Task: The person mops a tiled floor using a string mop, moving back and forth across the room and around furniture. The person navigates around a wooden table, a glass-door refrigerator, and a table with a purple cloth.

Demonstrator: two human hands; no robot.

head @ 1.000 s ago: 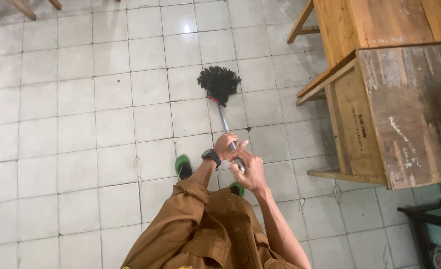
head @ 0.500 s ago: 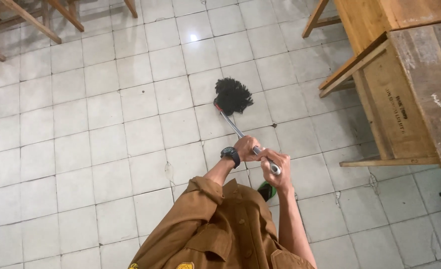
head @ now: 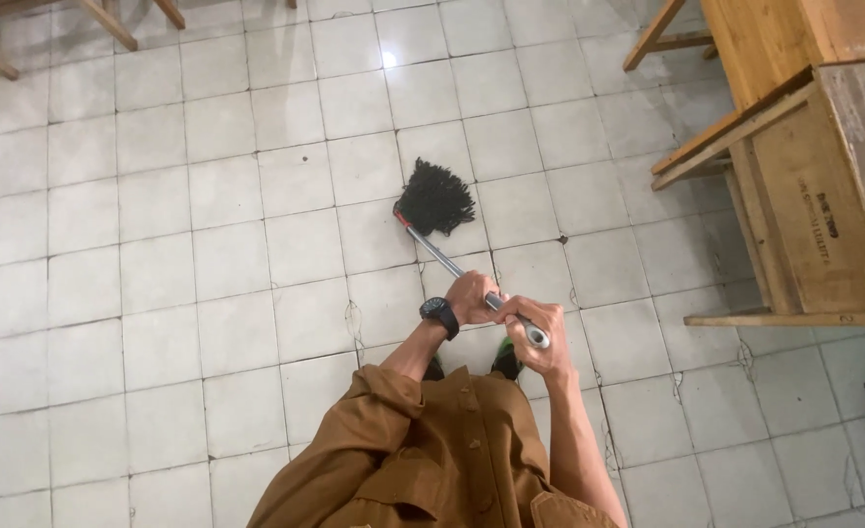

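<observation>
There is one mop with a black string head and a metal handle (head: 435,198). Two bare hands are on this handle: one left hand (head: 472,296) and one right hand (head: 538,330). On the left wrist there is one black wristwatch (head: 439,316). One brown button shirt (head: 452,455) is visible, and two green shoes, one (head: 507,360) clear and the other (head: 435,370) mostly hidden under the shirt. At the right side stand two wooden desks, one lighter brown (head: 779,39) and one darker, worn (head: 823,220). At the top left corner, three wooden furniture legs (head: 100,18) show. The white floor tiles (head: 149,284) are too many to count.
</observation>
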